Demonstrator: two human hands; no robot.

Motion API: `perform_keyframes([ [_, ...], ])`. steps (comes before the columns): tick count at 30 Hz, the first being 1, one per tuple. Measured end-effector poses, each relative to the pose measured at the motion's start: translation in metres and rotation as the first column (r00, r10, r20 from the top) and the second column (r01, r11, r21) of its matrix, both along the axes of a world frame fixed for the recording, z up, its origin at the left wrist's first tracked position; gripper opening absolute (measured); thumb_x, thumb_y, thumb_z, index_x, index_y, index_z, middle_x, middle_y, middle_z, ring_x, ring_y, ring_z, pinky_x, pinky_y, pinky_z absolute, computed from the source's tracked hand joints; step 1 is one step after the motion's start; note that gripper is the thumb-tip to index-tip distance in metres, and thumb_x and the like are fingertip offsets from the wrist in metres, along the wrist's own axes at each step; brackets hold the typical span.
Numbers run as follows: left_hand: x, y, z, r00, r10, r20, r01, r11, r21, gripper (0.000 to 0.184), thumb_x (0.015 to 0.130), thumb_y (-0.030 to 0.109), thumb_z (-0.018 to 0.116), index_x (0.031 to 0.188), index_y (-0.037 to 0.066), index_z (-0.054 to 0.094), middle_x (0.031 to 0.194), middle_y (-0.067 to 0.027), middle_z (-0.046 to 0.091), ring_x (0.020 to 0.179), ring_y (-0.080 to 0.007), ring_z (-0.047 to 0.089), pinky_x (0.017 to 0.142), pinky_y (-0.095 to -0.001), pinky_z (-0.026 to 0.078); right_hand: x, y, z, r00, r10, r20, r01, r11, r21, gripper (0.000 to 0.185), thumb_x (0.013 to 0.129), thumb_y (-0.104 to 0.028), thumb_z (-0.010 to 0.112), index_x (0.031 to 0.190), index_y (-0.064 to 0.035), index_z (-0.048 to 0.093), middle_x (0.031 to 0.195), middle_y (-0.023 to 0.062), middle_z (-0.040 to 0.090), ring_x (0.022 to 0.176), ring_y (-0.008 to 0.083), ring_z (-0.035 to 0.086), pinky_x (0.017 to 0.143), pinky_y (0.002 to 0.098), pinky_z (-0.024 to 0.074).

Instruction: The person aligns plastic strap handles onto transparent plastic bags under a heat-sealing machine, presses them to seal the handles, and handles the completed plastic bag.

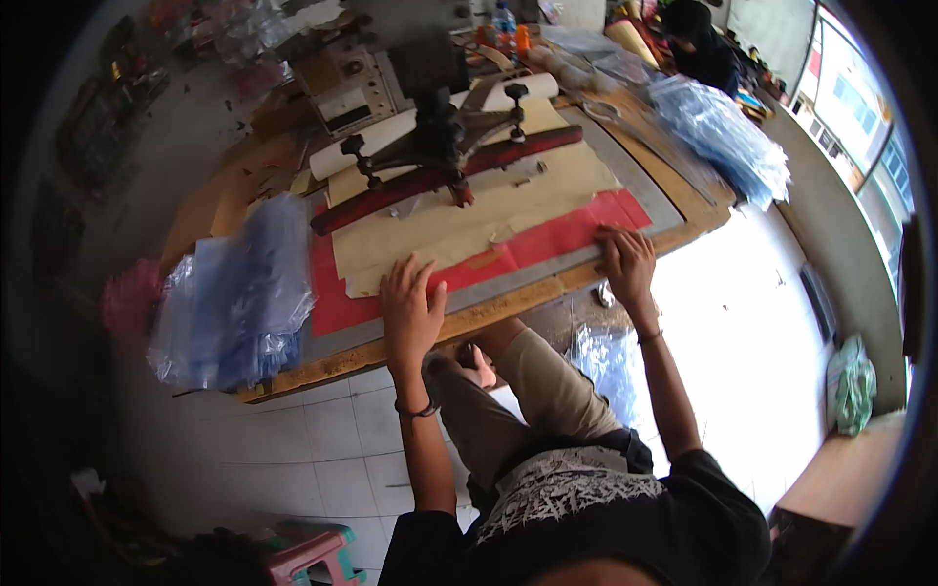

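Black shirt nearest, left hand and right hand, fingers apart, touch sheets; contents of green bag unclear.

I lose the top of the machine past the upper edge, and the stool runs off the bottom. The tan sheet hides part of the red sheet from me. At far left, the clutter is too blurred for me to name, and I can't read the shirt print
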State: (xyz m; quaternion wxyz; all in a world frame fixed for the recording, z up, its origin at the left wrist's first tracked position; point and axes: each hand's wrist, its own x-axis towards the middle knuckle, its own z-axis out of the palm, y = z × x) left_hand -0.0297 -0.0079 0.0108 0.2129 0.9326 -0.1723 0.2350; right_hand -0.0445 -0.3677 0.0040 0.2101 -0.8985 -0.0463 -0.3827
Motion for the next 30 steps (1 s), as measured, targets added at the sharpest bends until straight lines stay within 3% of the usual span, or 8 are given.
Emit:
perform_keyframes([
  [2, -0.002, 0.0, 0.005, 0.999, 0.028, 0.028, -0.028, 1.0, -0.002, 0.037, 0.092, 0.025, 0.061, 0.124, 0.007, 0.061, 0.137, -0.0148, 0.051, 0.129, -0.0359, 0.044, 0.111, -0.0499, 0.031, 0.002, 0.007, -0.007, 0.993, -0.004, 0.121, -0.005, 0.997, 0.075, 0.02, 0.09, -0.015, 0.051, 0.089, -0.0072, 0.07, 0.104, 0.0045, 0.072, 0.105, 0.024, 0.063, 0.092, 0.0368, 0.0405],
  [7, -0.002, -0.001, 0.015, 0.999, 0.038, -0.019, -0.038, 0.999, -0.018, 0.036, 0.091, 0.024, 0.062, 0.124, 0.009, 0.061, 0.139, -0.0141, 0.05, 0.132, -0.0358, 0.043, 0.113, -0.0508, 0.028, 0.006, 0.009, -0.019, 0.979, -0.022, 0.204, -0.002, 0.994, 0.113, 0.019, 0.09, -0.015, 0.052, 0.084, -0.006, 0.068, 0.101, 0.0043, 0.073, 0.098, 0.0242, 0.063, 0.091, 0.0374, 0.0387],
  [11, 0.001, 0.001, 0.014, 0.998, 0.04, -0.041, -0.042, 0.998, -0.041, 0.035, 0.092, 0.024, 0.062, 0.124, 0.01, 0.061, 0.139, -0.013, 0.05, 0.131, -0.0353, 0.043, 0.113, -0.0507, 0.029, 0.007, 0.006, -0.022, 0.977, 0.013, 0.211, -0.021, 0.999, 0.036, 0.017, 0.088, -0.015, 0.052, 0.081, -0.0085, 0.065, 0.1, 0.0026, 0.073, 0.091, 0.0221, 0.062, 0.087, 0.0354, 0.0376],
  [30, -0.002, -0.008, 0.018, 0.996, 0.076, -0.054, -0.077, 0.997, -0.006, 0.032, 0.094, 0.024, 0.059, 0.122, 0.007, 0.062, 0.137, -0.0118, 0.052, 0.128, -0.0372, 0.046, 0.11, -0.05, 0.033, 0.003, 0.003, -0.02, 0.986, 0.022, 0.168, -0.033, 0.998, 0.06, 0.008, 0.082, -0.011, 0.058, 0.081, -0.0086, 0.065, 0.102, 0.0038, 0.073, 0.096, 0.0227, 0.063, 0.09, 0.0367, 0.0377],
])
